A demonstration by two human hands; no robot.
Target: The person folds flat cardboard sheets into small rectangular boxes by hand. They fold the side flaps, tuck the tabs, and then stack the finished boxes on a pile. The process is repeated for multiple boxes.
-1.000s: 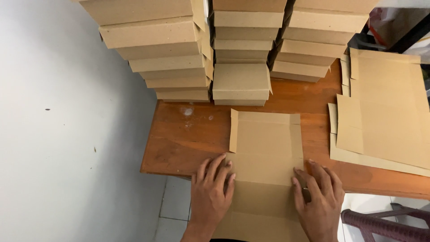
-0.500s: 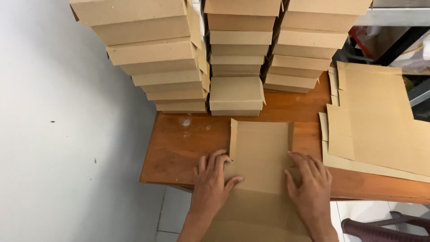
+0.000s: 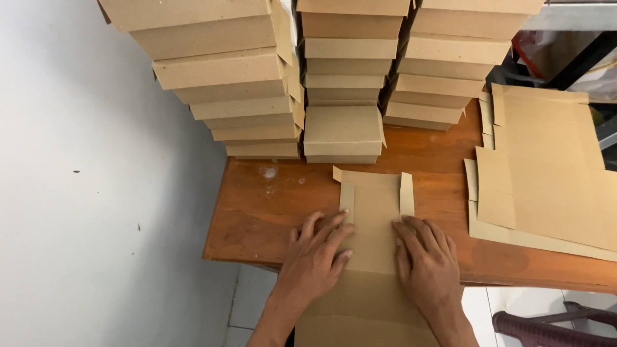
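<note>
Both long side flaps of the flat brown cardboard blank (image 3: 373, 222) now stand folded inward, where a second ago the sheet lay wide and flat with its flaps spread out to either side; so the folding of this box looks to me just begun, the sides creased up but no end wall raised yet. The blank lies at the near edge of the wooden bench (image 3: 270, 212), its near half hanging off that edge toward the person, its far end pointing at the single folded box (image 3: 342, 133) that sits in front of the middle stack. The left hand (image 3: 318, 254) lies flat, fingers spread, pressing down along the blank's left crease; the right hand (image 3: 427, 260) does the same along the right crease. Neither hand has closed around anything: both are open palms bearing down on the card. Compared with the earlier frames the hands have drawn closer together, since the sheet between them is now narrower, and the view has tipped so that more of the bench's far side shows. The stacks of finished boxes (image 3: 231, 83) along the bench's back edge look as they did, as does the pile of unfolded blanks (image 3: 546, 173) at the right-hand end of the bench.
</note>
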